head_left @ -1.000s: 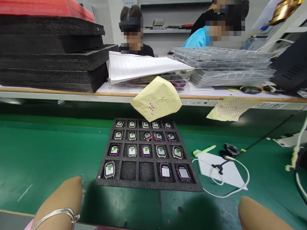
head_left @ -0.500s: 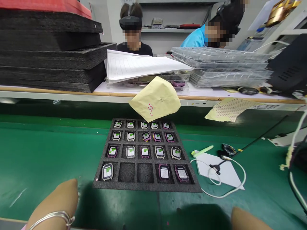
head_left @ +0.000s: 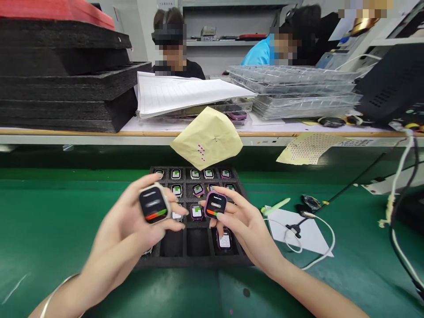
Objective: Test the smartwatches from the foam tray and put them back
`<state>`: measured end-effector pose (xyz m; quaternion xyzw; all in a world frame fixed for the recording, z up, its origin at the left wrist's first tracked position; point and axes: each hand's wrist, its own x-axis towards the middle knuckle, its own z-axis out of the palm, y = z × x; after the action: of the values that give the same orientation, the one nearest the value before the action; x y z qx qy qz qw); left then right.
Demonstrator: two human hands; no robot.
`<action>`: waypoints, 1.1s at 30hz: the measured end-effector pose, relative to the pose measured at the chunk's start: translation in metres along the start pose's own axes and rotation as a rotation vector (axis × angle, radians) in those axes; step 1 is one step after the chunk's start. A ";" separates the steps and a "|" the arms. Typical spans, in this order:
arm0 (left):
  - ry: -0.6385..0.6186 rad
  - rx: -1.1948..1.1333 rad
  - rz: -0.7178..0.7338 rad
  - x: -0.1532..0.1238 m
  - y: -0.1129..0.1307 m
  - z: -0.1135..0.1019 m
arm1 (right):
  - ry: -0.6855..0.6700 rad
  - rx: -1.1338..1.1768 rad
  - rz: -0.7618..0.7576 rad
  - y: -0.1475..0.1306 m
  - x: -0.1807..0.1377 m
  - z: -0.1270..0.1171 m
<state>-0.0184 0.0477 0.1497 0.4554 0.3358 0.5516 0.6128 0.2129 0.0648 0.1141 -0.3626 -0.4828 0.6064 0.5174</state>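
My left hand (head_left: 127, 221) grips a smartwatch with a pale case (head_left: 153, 204), its lit dark screen facing me with a red and green bar low down. Between the fingers of my right hand (head_left: 243, 223) is a smartwatch with a purple case (head_left: 215, 204), showing a similar screen. Both watches are held above the black foam tray (head_left: 198, 261), where more watches lie in square compartments. Several of these show white and green screens, such as a purple watch (head_left: 196, 212) in the third row. My hands hide part of the tray, including some of its compartments.
Black foam trays (head_left: 62, 88) are stacked on the shelf at left, clear plastic trays (head_left: 298, 95) at right. A yellow paper (head_left: 208, 137) hangs from the shelf edge. White paper (head_left: 281, 227), a green pen (head_left: 278, 206) and a white cable (head_left: 326, 251) lie right. Two people sit opposite.
Both hands have come up from the lower edge to over the tray, each now with a watch in it. The view has shifted slightly.
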 end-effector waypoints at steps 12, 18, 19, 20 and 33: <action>-0.262 -0.062 -0.212 0.028 -0.049 0.011 | 0.073 -0.148 -0.097 0.000 -0.002 0.001; -0.376 -0.155 -0.179 0.022 -0.052 0.010 | 0.101 -0.299 -0.128 0.002 -0.001 0.001; -0.367 -0.151 -0.182 0.022 -0.051 0.010 | 0.084 -0.310 -0.128 0.000 -0.002 0.001; -0.354 -0.144 -0.186 0.022 -0.051 0.011 | 0.067 -0.315 -0.130 -0.001 -0.004 0.001; -0.338 -0.151 -0.106 0.026 -0.049 0.005 | -0.070 -0.299 -0.084 -0.006 -0.008 -0.003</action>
<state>0.0088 0.0736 0.1082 0.4760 0.2090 0.4578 0.7212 0.2190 0.0576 0.1181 -0.3935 -0.6002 0.5180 0.4654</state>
